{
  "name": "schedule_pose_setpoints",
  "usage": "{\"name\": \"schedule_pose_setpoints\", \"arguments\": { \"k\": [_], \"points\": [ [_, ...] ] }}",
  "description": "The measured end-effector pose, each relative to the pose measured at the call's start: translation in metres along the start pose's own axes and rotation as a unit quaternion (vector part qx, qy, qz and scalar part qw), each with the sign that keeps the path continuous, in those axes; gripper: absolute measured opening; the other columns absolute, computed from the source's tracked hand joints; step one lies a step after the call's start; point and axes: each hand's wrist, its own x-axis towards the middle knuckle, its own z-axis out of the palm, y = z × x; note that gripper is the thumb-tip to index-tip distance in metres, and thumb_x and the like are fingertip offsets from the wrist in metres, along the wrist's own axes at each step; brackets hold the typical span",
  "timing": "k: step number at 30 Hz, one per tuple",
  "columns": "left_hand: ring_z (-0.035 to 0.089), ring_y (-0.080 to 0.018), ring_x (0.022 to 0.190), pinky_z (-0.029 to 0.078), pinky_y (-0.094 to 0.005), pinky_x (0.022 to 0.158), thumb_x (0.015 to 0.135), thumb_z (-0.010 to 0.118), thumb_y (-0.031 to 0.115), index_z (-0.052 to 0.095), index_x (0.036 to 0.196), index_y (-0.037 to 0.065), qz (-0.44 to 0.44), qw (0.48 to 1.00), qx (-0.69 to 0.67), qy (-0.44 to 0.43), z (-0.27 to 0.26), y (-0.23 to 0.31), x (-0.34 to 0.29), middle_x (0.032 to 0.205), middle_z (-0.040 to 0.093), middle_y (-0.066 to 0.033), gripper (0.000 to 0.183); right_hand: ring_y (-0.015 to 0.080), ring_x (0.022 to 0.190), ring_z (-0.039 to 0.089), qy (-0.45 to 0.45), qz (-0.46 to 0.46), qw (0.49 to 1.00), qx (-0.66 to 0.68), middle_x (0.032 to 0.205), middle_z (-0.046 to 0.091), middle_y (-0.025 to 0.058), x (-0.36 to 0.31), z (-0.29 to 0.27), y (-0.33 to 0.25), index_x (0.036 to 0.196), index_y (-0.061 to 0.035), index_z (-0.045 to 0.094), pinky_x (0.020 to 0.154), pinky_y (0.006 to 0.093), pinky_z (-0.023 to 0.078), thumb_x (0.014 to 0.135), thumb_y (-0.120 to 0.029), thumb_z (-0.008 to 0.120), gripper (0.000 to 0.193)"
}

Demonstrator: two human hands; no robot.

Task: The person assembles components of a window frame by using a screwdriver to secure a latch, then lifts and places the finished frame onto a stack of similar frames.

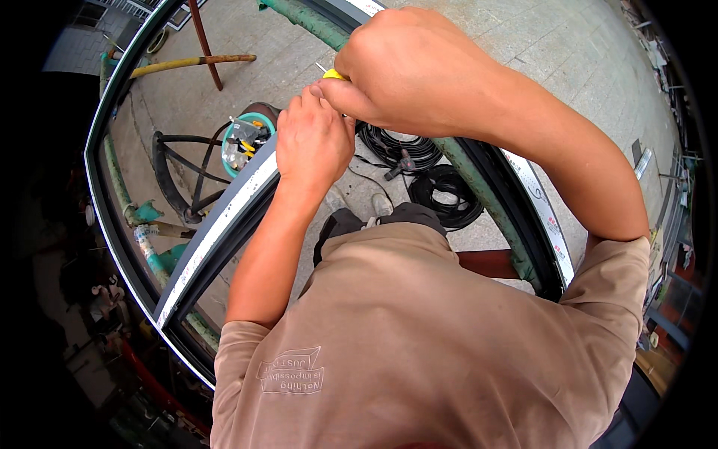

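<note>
My right hand (407, 71) is closed in a fist around a yellow-handled tool (333, 74). A thin metal end of the tool sticks out to the left; most of the handle is hidden in the fist. My left hand (315, 138) lies just below, its fingers curled over the dark bar of a window frame (232, 198) and its thumb side close to my right hand. White printed film covers part of that bar, and black rubber trim runs along its inner edge. Whatever the left fingertips grip is hidden.
Green-painted pipes (486, 187) support the frame. Below it stand a teal bucket (226, 153) of small parts and tools, coiled black strips (447, 198) and a dark curved tube stand (168, 176). A yellow pole (194, 63) crosses a rusty bar at the far left.
</note>
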Motion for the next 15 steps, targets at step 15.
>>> {"name": "schedule_pose_setpoints", "arguments": {
  "k": [15],
  "points": [
    [0.063,-0.0339,0.091,0.049,-0.0471,0.077,0.087,0.074,0.029,0.057,0.117,0.001,-0.017,0.999,-0.022,0.03,-0.006,0.006,0.001,0.099,0.061,-0.0139,0.045,0.0349,0.093,0.067,0.038,-0.211,0.977,0.019,0.093,0.065,0.0178,0.001,-0.026,0.017,0.094,0.0032,0.066,0.079,0.0428,0.055,0.088,-0.009,0.06,0.015]
  ]
}}
